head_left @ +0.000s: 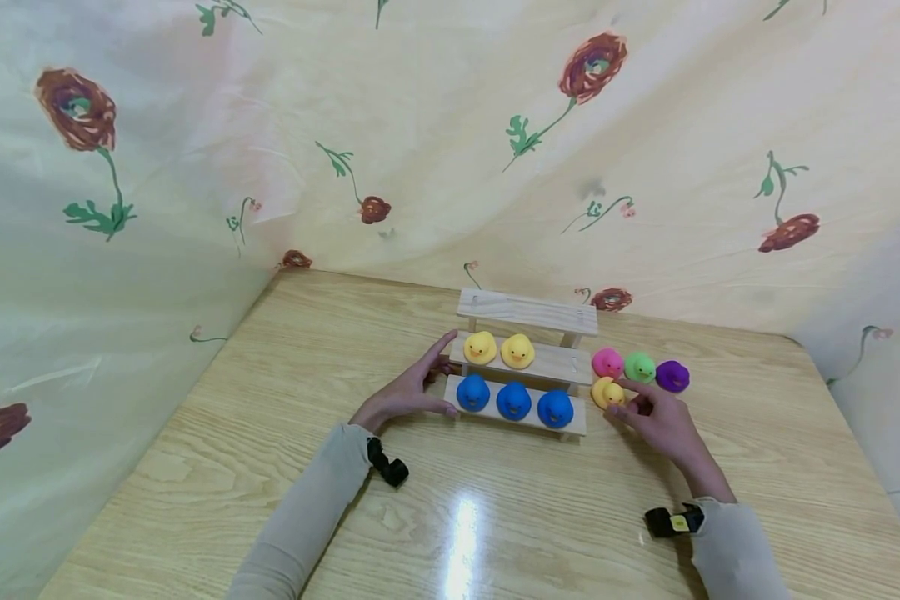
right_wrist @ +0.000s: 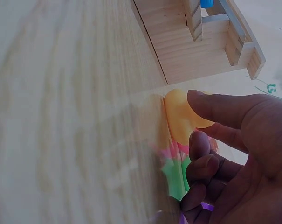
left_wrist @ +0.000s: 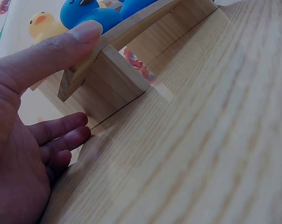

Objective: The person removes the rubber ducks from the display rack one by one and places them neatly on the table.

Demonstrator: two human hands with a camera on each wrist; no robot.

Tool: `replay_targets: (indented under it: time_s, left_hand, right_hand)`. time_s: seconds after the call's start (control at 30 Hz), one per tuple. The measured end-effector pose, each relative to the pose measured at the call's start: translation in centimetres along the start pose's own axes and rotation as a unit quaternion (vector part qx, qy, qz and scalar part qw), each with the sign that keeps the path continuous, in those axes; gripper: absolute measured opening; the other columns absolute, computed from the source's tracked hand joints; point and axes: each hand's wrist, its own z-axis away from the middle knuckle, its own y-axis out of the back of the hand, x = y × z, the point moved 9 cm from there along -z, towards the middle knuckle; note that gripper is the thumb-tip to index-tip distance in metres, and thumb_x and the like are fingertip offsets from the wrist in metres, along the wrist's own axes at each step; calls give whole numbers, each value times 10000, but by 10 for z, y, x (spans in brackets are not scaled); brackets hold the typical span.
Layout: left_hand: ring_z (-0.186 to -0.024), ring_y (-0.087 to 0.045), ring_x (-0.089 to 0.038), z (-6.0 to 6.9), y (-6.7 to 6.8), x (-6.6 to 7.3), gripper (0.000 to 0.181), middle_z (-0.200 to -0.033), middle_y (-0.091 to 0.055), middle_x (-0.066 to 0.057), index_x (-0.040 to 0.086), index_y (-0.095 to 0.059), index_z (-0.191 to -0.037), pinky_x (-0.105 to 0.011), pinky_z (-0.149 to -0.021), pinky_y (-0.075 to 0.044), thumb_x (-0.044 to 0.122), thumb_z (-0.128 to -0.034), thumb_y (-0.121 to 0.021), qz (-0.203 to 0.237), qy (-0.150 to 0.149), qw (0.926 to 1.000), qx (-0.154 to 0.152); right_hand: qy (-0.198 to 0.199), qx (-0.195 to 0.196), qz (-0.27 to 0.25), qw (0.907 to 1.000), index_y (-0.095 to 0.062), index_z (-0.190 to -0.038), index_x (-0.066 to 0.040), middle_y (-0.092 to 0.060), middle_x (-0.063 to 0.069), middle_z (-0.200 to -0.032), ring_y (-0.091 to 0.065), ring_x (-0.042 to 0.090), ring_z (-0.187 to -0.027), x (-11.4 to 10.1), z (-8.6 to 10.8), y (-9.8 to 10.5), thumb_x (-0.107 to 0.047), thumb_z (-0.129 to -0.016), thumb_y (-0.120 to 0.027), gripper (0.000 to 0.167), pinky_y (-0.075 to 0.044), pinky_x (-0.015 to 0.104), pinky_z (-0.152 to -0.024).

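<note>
A three-step wooden rack (head_left: 527, 311) stands on the table. Three blue rubber ducks (head_left: 513, 402) sit on its bottom step and two yellow rubber ducks (head_left: 517, 352) on its middle step. My left hand (head_left: 408, 390) is spread at the rack's left end, its thumb (left_wrist: 87, 33) on the bottom step's edge beside a blue duck. Just right of the rack, my right hand (head_left: 656, 417) pinches another yellow duck (right_wrist: 178, 116) between thumb and index finger, low at the table surface. Its other fingers are bent and hold nothing.
Behind the right hand, a pink duck (head_left: 607, 363), a green duck (head_left: 640, 367) and a purple duck (head_left: 672, 376) stand in a row on the wooden table (head_left: 345, 517). Flowered cloth (head_left: 435, 125) hangs behind the table and at both sides.
</note>
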Motion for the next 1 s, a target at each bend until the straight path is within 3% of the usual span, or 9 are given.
replay_targets:
  time_s: [0.23, 0.4, 0.7, 1.0]
  left_hand:
    - [-1481, -346, -289, -2, 0, 2, 1196, -1613, -327, -93, 467, -38, -1590, -533, -1240, -238, 286, -765, -885, 28, 52, 10000, -20]
    - [-1477, -350, -289, -2, 1, 4, 1194, -1611, -330, -98, 473, -45, -1587, -534, -1241, -233, 288, -761, -888, 45, 93, 9999, -12]
    - [-1438, -388, -291, -2, 3, 7, 1186, -1582, -365, -100, 500, -51, -1574, -537, -1234, -243, 261, -766, -885, 94, 88, 9999, -20]
    - [-1432, -394, -295, -3, 3, 7, 1189, -1565, -384, -118, 490, -51, -1579, -539, -1233, -244, 282, -761, -888, 103, 124, 9999, -12]
  right_hand:
    - [-239, -144, 172, 9995, -599, -1346, -5, -578, 59, -741, -458, 55, -630, -1, 0, 6, -274, -948, -703, 493, -377, 214, -537]
    - [-362, 101, 290, 9989, -585, -1359, -11, -582, 76, -772, -454, 67, -623, -5, 2, 24, -290, -958, -687, 499, -376, 226, -505]
    - [50, 780, 335, 9964, -626, -1298, 10, -548, 64, -805, -427, 40, -646, -35, 6, 60, -230, -948, -700, 430, -348, 222, -516]
    - [269, 977, 72, 9948, -636, -1308, -50, -554, 33, -812, -444, 73, -660, -71, 9, 71, -208, -949, -699, 398, -367, 219, -538]
